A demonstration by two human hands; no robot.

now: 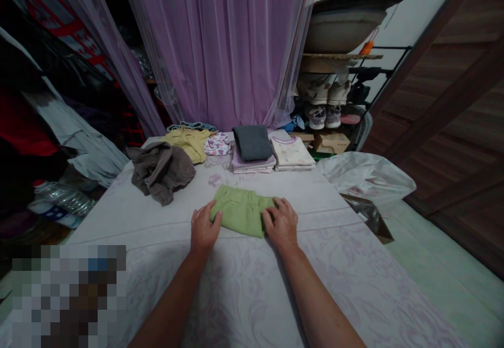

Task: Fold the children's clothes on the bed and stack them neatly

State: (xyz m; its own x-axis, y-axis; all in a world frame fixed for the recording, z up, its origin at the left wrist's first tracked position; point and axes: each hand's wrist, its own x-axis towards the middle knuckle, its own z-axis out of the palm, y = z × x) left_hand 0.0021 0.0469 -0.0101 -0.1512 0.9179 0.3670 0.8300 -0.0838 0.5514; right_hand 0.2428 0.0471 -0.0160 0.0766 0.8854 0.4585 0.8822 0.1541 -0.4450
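Fingers (275, 207) of both hands lie open and flat, not gripping anything. The left hand (205, 227) rests against the near-left end of a light green cotton garment, folded into a compact rectangle (241, 210), and the right hand (281, 223) rests on its right end. The garment lies on a pale lilac-patterned bed sheet (315, 285), between the hands.

Risk: the fold looks soft, so a quick lift or uneven push could let it slide or open. Dragging it away from the hands could also bunch the sheet beneath. The crumpled grey-brown cloth garment (161, 172) sits nearby, and a stray sleeve could snag it. The stack of folded lilac cloth (252, 164) under a folded dark grey cloth (252, 142) could topple if bumped.

Containers: a small cardboard box (332, 142) sits behind the folded cream printed top (291, 151), contents hidden. A white plastic bag (364, 177) lies right of the bed, contents unclear. A white plastic basin (342, 30) sits on top of a black metal shoe rack (378, 75), its inside hidden. The rack holds pale sneakers (323, 114). A clear plastic bottle (59, 198) lies at left.
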